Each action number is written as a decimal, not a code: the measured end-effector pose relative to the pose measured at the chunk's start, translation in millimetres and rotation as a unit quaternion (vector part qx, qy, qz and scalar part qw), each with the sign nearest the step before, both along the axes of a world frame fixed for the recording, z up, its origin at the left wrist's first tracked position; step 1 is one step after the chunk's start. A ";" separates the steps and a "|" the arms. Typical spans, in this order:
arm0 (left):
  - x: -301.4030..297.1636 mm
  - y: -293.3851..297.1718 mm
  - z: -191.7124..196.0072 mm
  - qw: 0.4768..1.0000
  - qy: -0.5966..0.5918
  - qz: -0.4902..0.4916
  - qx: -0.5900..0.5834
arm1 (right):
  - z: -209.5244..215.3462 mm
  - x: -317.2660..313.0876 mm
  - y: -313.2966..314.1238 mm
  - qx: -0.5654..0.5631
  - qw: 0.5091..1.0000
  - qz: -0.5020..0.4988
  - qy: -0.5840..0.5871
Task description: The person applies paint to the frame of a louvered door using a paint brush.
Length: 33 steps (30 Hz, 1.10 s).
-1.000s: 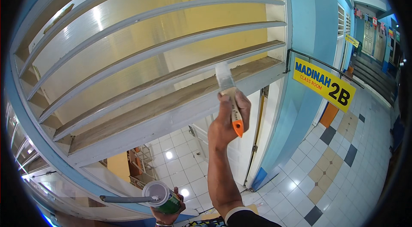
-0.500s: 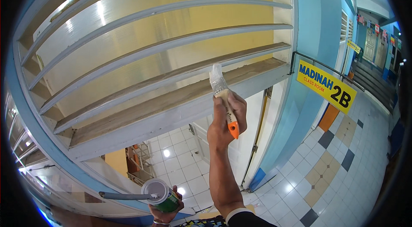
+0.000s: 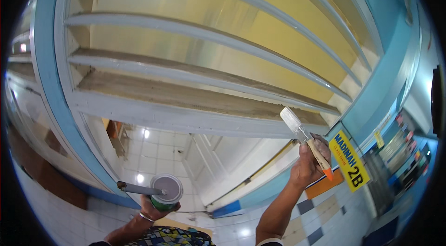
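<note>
My right hand (image 3: 304, 166) is closed around the wooden handle of a paintbrush (image 3: 318, 156) with an orange tip. Its whitish bristles point up and left, just in front of the right part of the brown, dusty-looking ledge (image 3: 186, 97) below the slats; whether they touch it I cannot tell. Lower left, my left hand (image 3: 149, 209) grips a green paint can (image 3: 161, 205) from below and the side. Greyish paint shows inside it. A grey-coated stick (image 3: 139, 189) leans out over the can's left rim.
Pale horizontal slats (image 3: 195, 29) run across a yellowish panel above the ledge. Below hangs a white door (image 3: 218, 155) over a tiled floor. At right, a yellow sign (image 3: 348, 161) juts from the blue wall near my right hand.
The view has turned and tilted. My right hand with the brush is farther right in the picture, toward the ledge's right end. My left hand still holds the can.
</note>
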<state>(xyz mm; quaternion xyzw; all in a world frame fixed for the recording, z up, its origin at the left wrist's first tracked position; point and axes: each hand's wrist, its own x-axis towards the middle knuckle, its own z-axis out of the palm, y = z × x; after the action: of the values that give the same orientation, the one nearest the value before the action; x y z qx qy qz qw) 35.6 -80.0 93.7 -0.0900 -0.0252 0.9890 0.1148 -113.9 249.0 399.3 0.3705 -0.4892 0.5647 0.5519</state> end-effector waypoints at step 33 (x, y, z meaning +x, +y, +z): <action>-78.0 202.5 -80.0 0.992 0.018 0.034 0.120 | 120.4 -10.2 -36.6 0.672 0.609 -0.209 0.365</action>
<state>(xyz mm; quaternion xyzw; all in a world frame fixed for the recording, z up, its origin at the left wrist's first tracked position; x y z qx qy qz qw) -42.4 122.5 13.6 -0.0571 -0.1446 0.9836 0.0918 -124.1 212.4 519.7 0.7003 -0.5538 -0.2356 0.3840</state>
